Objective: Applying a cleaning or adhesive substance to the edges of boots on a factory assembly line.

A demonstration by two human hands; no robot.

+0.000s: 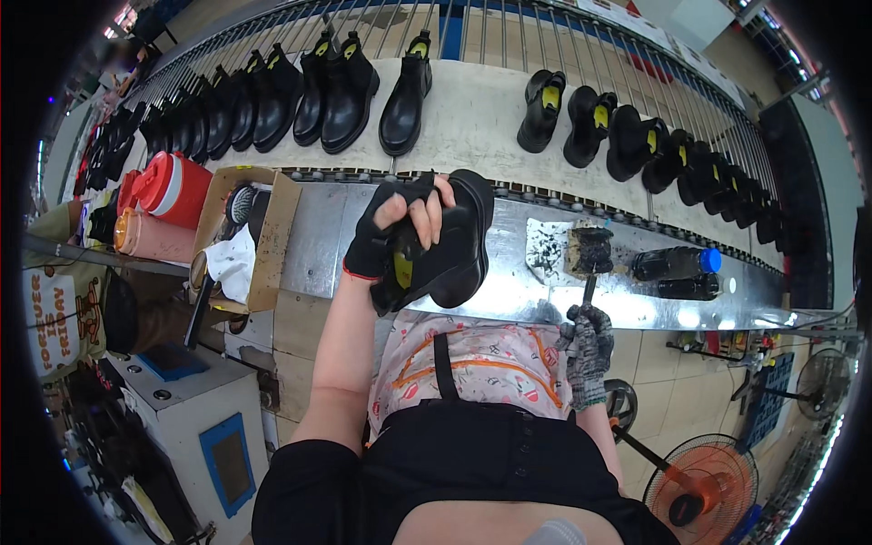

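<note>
Black and glossy, an ankle boot [460, 236] is gripped in the left hand [404, 222], fingers curled over its upper, its sole turned to that hand's right. Grey mottled knit covers the right hand [589, 350], which is closed around the handle of a black-stained applicator [590, 250]; its block head is held beyond the fingers, over a smeared white sheet [545, 245]. Right of that hand, a blue-capped bottle [668, 264] is laid on the steel bench [318, 218]. Beyond both hands, black boots [350, 95] are lined up on a pale conveyor [477, 118]; left of the left hand, a cardboard box [278, 241] is seen.
</note>
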